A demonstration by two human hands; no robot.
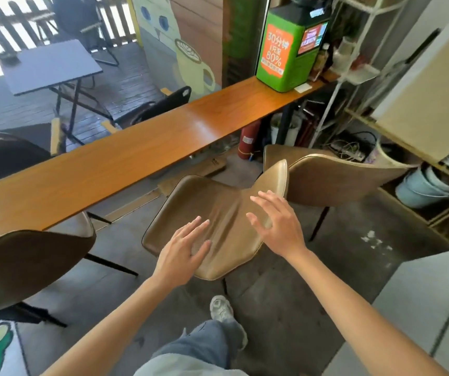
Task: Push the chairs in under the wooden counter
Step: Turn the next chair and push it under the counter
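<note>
Both hands, left hand (pixel 182 248) and right hand (pixel 280 223), fingers spread open over the tan chair (pixel 217 207), gripping nothing; chair just short of the wooden worktop (pixel 125 158).

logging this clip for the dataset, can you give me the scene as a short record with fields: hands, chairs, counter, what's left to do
left hand: open, fingers spread over the middle chair's seat
right hand: open, fingers spread by the backrest
middle chair: tan, turned sideways, clear of the wooden counter
left chair: seat partly under the counter
right chair: standing back from the counter
on counter: green machine at the far end
left to do: the middle and right chairs are not yet pushed in
</note>
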